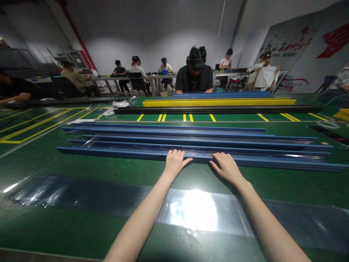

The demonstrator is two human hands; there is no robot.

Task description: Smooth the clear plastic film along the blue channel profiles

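Note:
Long blue channel-shaped rails lie side by side across the green table, and the nearest blue rail (109, 153) is under both hands. My left hand (176, 162) has its fingers curled over that rail's upper edge, thumb pointing right along the near side. A short way to the right, my right hand (225, 165) grips the same rail, its thumb pointing left. Clear plastic film shows inside the rails. Closer to me, a long flat clear plastic sleeve (109, 196) lies under my forearms, with bright glare at its middle. My fingertips are partly hidden behind the rail's edge.
Beyond the blue rails lie a black rail (218, 109), a yellow rail (218, 103) and more blue ones. Crumpled plastic (121, 104) sits at the far left, a phone (327, 134) at the right. A co-worker (194, 74) sits opposite; several people work behind.

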